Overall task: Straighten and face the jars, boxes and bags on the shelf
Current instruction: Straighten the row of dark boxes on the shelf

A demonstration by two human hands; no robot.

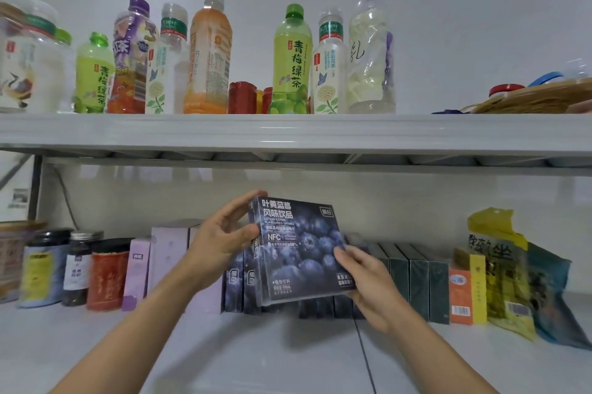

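Note:
I hold a dark blueberry drink box (299, 249) above the lower shelf (256, 345), its printed front facing me and slightly tilted. My left hand (224, 240) grips its upper left edge, fingers over the top corner and thumb on the front. My right hand (365, 278) grips its lower right corner. Behind it stand more blueberry boxes (238, 291) on edge, then dark green boxes (416, 281) to the right. Lilac boxes (166, 252) stand to the left, next to a red tin (107, 278) and dark jars (78, 265).
An orange box (460, 296), a yellow bag (499, 268) and a blue bag (551, 297) lean at the right end. The upper shelf (288, 132) carries several drink bottles (292, 60) and a woven basket (538, 99) at the right.

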